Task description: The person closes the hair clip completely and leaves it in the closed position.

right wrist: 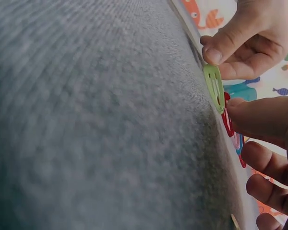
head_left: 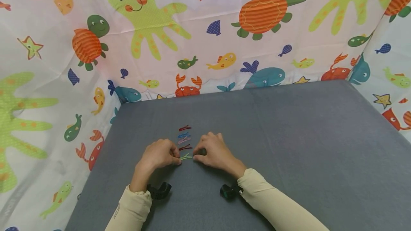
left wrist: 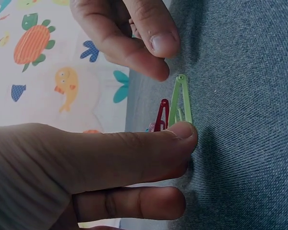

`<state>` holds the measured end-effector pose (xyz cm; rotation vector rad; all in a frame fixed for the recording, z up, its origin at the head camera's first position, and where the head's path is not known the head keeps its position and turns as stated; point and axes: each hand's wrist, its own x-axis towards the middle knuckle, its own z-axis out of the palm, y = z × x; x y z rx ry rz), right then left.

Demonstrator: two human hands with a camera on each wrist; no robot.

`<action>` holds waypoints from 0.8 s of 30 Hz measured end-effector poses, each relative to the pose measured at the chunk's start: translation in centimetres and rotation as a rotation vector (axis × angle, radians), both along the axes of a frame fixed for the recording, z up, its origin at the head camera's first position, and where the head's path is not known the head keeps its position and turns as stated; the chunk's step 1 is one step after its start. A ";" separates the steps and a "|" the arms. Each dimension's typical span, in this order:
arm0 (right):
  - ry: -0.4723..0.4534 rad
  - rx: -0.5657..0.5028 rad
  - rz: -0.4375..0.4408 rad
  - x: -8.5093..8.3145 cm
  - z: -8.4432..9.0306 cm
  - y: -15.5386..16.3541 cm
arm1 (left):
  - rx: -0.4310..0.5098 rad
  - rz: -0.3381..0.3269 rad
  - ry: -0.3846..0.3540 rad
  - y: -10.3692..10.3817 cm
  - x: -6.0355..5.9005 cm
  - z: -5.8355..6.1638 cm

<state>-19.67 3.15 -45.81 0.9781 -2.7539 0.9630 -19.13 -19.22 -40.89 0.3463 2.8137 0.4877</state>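
Observation:
A light green snap hair clip [head_left: 186, 157] lies at the near end of a column of hair clips on the grey cloth. My left hand [head_left: 162, 153] pinches its wide end between thumb and fingers; the thumb [left wrist: 153, 148] covers that end in the left wrist view. By the clip's narrow tip is my right hand [head_left: 213, 150], fingers loosely bent and a small gap from the clip. Just beyond the green clip [right wrist: 213, 88] comes a dark red clip [head_left: 185, 147], then a pink one [head_left: 184, 140], a blue one [head_left: 184, 135] and another red one [head_left: 184, 128].
The grey cloth surface [head_left: 289, 145] spreads widely to the right of the hands. A white curtain [head_left: 218, 49] printed with sea animals stands along the back and both sides. Dark wrist-worn devices [head_left: 162, 190] sit under both wrists, close to the cloth.

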 end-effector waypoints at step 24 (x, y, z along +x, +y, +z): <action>-0.023 0.023 -0.012 0.2 -0.2 -1.2 | 0.002 -0.006 0.001 0.4 -0.1 -0.5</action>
